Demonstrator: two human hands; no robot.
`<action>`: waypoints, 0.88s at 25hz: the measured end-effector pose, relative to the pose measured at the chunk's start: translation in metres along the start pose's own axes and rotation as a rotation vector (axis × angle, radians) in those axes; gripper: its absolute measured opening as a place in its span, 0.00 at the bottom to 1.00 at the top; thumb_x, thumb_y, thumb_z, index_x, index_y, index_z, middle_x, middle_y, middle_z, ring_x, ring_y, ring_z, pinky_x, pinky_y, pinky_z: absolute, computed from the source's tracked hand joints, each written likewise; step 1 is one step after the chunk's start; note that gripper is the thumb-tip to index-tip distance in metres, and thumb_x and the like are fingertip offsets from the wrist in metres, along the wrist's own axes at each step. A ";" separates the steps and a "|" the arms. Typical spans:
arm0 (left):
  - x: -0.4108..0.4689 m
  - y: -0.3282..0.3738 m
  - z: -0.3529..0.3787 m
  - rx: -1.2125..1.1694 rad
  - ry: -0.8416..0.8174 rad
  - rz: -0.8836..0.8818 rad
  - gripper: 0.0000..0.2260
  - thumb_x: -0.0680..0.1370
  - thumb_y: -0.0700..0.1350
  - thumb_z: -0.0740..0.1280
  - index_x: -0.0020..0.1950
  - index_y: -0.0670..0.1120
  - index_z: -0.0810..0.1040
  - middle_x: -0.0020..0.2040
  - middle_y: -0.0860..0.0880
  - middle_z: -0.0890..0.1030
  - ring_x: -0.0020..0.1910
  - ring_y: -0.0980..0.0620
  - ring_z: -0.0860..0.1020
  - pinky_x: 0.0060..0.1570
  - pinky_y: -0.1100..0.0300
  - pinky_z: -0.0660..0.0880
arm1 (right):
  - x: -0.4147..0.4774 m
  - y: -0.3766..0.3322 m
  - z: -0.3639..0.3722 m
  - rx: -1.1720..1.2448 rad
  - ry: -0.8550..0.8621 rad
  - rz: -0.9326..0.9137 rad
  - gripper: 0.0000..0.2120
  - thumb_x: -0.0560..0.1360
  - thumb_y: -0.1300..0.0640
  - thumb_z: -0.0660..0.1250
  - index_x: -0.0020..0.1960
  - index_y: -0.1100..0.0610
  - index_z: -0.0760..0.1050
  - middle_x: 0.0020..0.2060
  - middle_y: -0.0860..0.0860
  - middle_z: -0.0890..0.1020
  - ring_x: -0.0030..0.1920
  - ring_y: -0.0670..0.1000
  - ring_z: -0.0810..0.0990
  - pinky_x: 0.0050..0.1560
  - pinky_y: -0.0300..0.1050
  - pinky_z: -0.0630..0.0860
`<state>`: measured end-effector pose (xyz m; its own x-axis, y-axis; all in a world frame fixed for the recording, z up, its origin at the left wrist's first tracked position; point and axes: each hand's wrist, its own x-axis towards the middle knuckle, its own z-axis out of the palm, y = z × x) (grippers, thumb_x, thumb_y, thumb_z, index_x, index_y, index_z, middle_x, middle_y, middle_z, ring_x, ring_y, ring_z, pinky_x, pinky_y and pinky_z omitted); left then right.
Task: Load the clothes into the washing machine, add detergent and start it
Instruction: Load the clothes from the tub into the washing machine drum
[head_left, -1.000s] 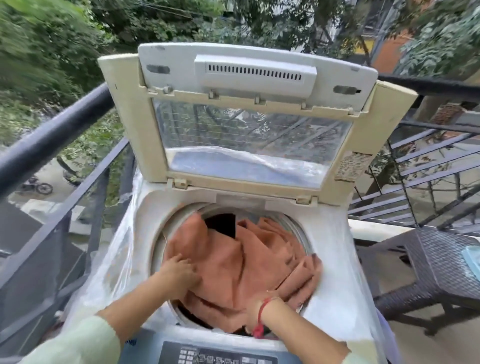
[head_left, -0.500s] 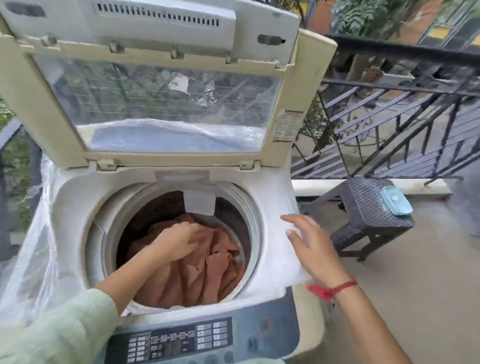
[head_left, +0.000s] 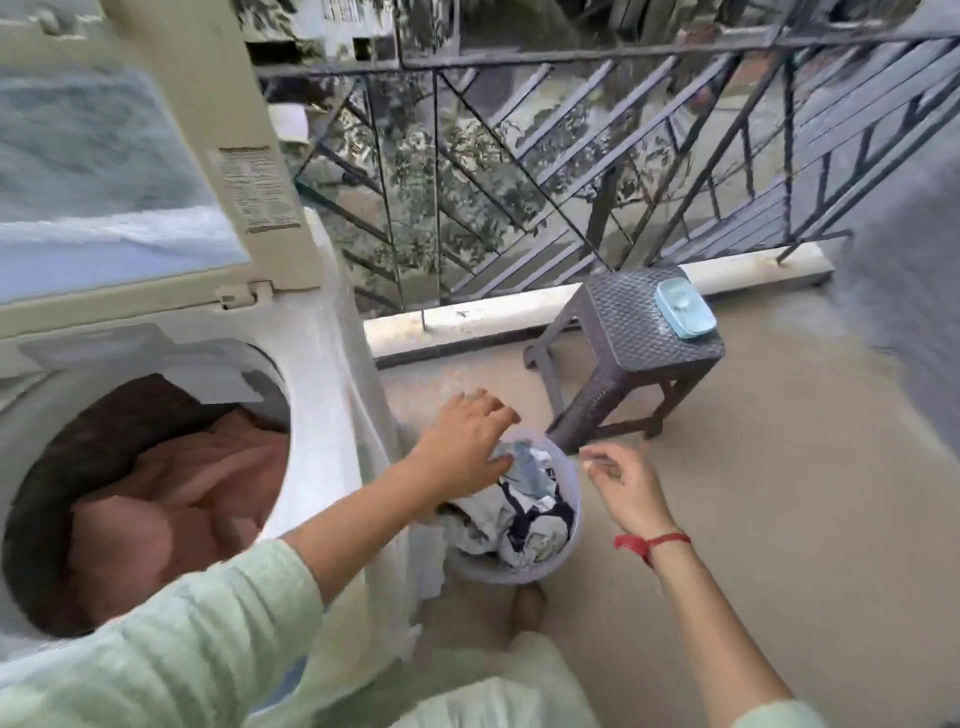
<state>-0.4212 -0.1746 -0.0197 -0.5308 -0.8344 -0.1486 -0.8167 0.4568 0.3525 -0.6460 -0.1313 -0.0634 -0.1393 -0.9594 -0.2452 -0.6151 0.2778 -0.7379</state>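
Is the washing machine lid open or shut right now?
Open. The lid stands raised behind the drum, and the orange cloth lies uncovered inside it.

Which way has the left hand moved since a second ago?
Yes. The left hand has come out of the drum and moved rightward, past the washing machine edge, over the laundry basket.

The top-loading washing machine (head_left: 332, 364) stood with its lid (head_left: 197, 156) raised upright. Orange cloth (head_left: 171, 499) lay bunched in its drum. White and dark-blue clothes (head_left: 530, 514) filled a pale round basket (head_left: 519, 582) on the floor (head_left: 779, 519), just beside the machine's right wall.
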 end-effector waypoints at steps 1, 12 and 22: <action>0.021 0.006 0.024 0.062 -0.132 -0.053 0.21 0.77 0.53 0.62 0.68 0.48 0.68 0.65 0.45 0.72 0.68 0.45 0.66 0.67 0.52 0.60 | 0.010 0.026 -0.004 -0.001 -0.024 0.054 0.08 0.73 0.67 0.66 0.51 0.61 0.79 0.50 0.59 0.81 0.46 0.53 0.81 0.48 0.37 0.74; 0.084 -0.036 0.263 0.025 -0.560 -0.554 0.33 0.75 0.49 0.64 0.76 0.48 0.53 0.73 0.43 0.62 0.69 0.42 0.66 0.64 0.49 0.66 | 0.080 0.241 0.087 -0.298 -0.511 0.179 0.15 0.73 0.61 0.66 0.60 0.57 0.75 0.57 0.58 0.76 0.58 0.58 0.75 0.58 0.46 0.70; 0.085 -0.046 0.378 -0.395 -0.318 -1.103 0.38 0.72 0.41 0.68 0.76 0.53 0.51 0.71 0.37 0.61 0.68 0.37 0.64 0.64 0.48 0.68 | 0.109 0.288 0.188 -0.518 -0.690 -0.024 0.35 0.74 0.53 0.65 0.75 0.48 0.50 0.74 0.53 0.55 0.72 0.57 0.59 0.69 0.53 0.62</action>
<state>-0.5150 -0.1499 -0.3981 0.3292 -0.5773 -0.7472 -0.7688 -0.6234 0.1429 -0.6922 -0.1471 -0.4214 0.2774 -0.6746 -0.6841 -0.9116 0.0401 -0.4091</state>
